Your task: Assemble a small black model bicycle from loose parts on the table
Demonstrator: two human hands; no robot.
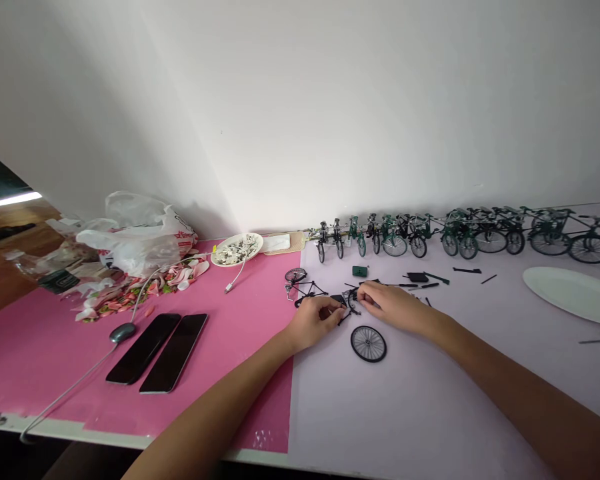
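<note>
On the desk (430, 413), near its middle, small black bicycle parts (347, 301) are pinched between the fingertips of the left hand (315, 323) and the right hand (395, 308), both curled around them. A loose wheel (369, 343) is seen lying flat just in front of the hands, and a part-built bicycle frame (303, 288) lies just behind the left hand. A row of finished model bicycles (460, 233) is lined up along the wall. 2 phones (157, 350) are laid side by side on the pink mat (45, 347), well apart from the hands.
</note>
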